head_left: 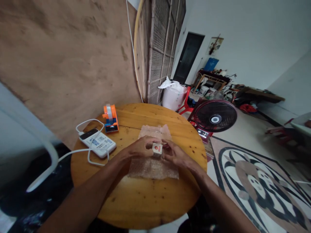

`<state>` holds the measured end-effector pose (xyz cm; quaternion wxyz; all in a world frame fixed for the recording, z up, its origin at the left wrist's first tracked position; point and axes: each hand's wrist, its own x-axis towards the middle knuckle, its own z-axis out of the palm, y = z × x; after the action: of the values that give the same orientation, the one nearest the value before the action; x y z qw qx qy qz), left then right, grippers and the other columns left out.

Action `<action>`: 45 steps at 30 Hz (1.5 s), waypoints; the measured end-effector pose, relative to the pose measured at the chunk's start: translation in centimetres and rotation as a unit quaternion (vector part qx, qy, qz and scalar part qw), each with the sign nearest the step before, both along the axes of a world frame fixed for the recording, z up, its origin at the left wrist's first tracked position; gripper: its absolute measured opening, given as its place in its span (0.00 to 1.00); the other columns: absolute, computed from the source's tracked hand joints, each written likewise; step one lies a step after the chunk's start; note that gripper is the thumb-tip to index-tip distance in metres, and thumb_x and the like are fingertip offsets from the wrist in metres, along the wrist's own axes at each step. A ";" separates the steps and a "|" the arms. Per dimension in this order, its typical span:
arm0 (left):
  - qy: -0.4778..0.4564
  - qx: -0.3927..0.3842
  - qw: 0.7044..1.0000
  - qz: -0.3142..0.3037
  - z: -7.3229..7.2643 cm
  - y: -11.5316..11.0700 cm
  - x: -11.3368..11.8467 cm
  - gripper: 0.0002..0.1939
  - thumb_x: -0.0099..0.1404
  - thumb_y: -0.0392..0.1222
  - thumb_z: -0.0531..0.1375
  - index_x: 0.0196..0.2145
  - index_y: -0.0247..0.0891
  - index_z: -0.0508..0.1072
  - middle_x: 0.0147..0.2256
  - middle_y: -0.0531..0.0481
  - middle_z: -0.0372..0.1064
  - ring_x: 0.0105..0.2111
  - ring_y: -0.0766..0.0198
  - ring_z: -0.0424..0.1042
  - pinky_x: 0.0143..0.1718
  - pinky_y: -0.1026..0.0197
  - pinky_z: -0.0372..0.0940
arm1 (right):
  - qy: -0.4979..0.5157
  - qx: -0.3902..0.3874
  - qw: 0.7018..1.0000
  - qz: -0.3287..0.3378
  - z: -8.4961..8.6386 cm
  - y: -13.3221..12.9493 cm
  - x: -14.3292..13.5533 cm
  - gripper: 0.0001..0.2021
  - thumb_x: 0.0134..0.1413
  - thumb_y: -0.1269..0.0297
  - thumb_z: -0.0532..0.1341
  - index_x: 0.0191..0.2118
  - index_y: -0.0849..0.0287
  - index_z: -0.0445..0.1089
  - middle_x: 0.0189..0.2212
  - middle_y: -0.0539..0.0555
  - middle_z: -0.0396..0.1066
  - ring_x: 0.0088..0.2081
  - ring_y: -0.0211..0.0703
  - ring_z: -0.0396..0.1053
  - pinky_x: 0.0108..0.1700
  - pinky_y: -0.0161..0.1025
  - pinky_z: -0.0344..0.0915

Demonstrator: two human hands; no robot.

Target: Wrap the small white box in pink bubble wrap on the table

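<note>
A small white box (157, 148) with red marks on top is between my hands, above the middle of a sheet of bubble wrap (153, 170). My left hand (143, 147) grips the box's left side, its fingers curved round it. On the right side, my right hand (173, 152) holds the box with thumb and fingers bent toward it. The bubble wrap lies flat on the round wooden table (145, 200), and its far end shows beyond my hands. The underside of the box is hidden.
An orange and blue tape dispenser (111, 118) stands at the table's back left. Nearer lies a white power bank (99, 142) with a looping white cable. Beyond the table's right edge is a dark red fan (215, 118); a white sack (173, 95) stands behind.
</note>
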<state>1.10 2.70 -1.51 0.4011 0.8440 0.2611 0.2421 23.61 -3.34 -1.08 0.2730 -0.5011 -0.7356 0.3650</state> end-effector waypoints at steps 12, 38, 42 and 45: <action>0.048 0.010 0.999 0.022 0.5 -0.2 0.3 0.23 0.52 0.38 0.60 0.48 0.37 0.72 0.42 0.49 0.72 0.37 0.63 0.70 0.38 0.64 0.63 | -0.171 0.055 0.977 0.119 3.2 -4.7 1.0 0.34 0.44 0.48 0.68 0.57 0.53 0.61 0.67 0.59 0.44 0.65 0.56 0.48 0.63 0.52 0.52; 0.040 0.002 0.999 0.030 1.6 -1.8 0.2 0.16 0.56 0.42 0.60 0.43 0.37 0.73 0.35 0.52 0.70 0.31 0.67 0.66 0.31 0.67 0.59 | -0.272 0.232 0.931 0.075 0.4 -5.6 -0.9 0.12 0.64 0.65 0.52 0.42 0.57 0.72 0.50 0.60 0.68 0.47 0.49 0.69 0.47 0.44 0.67; 0.034 -0.070 0.997 0.008 1.8 -1.7 -0.1 0.18 0.58 0.45 0.59 0.46 0.37 0.71 0.34 0.52 0.70 0.31 0.66 0.67 0.30 0.67 0.60 | -0.245 0.255 0.934 0.060 1.6 -5.2 -1.4 0.11 0.63 0.65 0.53 0.40 0.57 0.73 0.44 0.59 0.71 0.43 0.49 0.68 0.45 0.46 0.65; 0.023 -0.091 0.996 -0.005 2.1 -1.5 -0.3 0.17 0.64 0.48 0.53 0.45 0.37 0.72 0.37 0.50 0.71 0.34 0.64 0.68 0.34 0.66 0.62 | -0.206 0.242 0.948 0.030 2.6 -4.5 -1.8 0.10 0.63 0.66 0.53 0.37 0.57 0.72 0.42 0.58 0.71 0.43 0.47 0.68 0.46 0.45 0.63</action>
<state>0.82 1.23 0.60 0.4718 0.8105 0.2866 0.1957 21.85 -7.81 1.54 0.2177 -0.4616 -0.8569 0.0727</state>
